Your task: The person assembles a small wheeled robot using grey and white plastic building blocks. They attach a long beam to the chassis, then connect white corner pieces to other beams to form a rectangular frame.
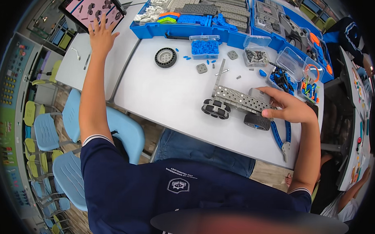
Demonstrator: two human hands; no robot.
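Observation:
My left hand (100, 34) is stretched far out with fingers spread, its fingertips on the lower edge of a tablet (92, 6) showing pink pictures of parts. My right hand (287, 107) grips the right end of a grey perforated chassis (239, 99) lying on the white table (167, 100). The chassis carries a roller wheel (216, 108) at its left and a black rubber wheel (257, 121) just under my right thumb. A grey beam (218, 77) sticks up from the chassis toward the back.
A loose black tyre with grey hub (165, 57) and small grey plates (202, 68) lie behind the chassis. Clear tubs of blue pins (204, 47) and grey pins (256, 56) stand before big blue part trays (187, 18). Blue chairs (72, 113) sit left. Another person (345, 201) is at right.

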